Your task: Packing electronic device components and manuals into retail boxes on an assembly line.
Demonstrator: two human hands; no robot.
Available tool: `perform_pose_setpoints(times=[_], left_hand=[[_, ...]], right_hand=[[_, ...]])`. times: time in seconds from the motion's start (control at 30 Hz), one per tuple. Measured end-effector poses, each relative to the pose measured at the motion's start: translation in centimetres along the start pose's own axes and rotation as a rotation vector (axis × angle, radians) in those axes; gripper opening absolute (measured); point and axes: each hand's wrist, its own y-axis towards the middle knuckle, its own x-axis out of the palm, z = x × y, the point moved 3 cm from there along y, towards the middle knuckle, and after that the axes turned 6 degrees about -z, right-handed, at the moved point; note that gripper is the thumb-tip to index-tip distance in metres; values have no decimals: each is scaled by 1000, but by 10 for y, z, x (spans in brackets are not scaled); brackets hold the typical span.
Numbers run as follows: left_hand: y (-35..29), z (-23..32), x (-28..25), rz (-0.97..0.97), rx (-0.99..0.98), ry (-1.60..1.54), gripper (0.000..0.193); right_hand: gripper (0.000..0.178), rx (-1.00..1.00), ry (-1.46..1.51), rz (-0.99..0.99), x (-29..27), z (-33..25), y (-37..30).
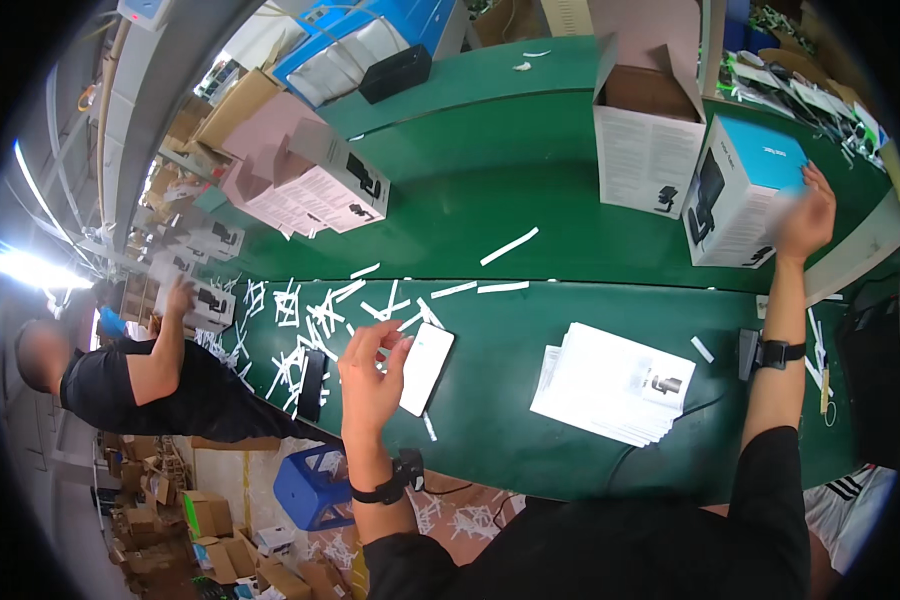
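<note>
My left hand point(373, 375) hovers over the green table with its fingers loosely bent and apart. Beside its fingertips a flat white rectangular piece point(429, 368) lies on the table, and I see nothing in the hand. At the right, my right hand point(810, 215) rests its stretched fingers against the right side of a closed white box with a blue top point(762, 152). The box stands upright and has a dark device pictured on it. A stack of white printed leaflets point(615, 385) lies between my arms.
An open white carton point(650, 155) stands left of the blue-topped box; another open carton point(315, 185) is at the far left. White paper strips point(320, 315) litter the left of the table. A co-worker point(135, 380) handles boxes there. A blue stool point(310, 487) stands below.
</note>
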Motion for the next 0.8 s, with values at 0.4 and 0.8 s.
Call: perform_pose_setpoints(times=[0.4, 0.8], left_hand=[[-8, 128, 60, -127, 438, -152, 29], [4, 150, 165, -576, 471, -59, 56]], right_hand=[[9, -112, -466, 40, -3, -37, -4], [37, -345, -196, -483, 33, -162, 13]])
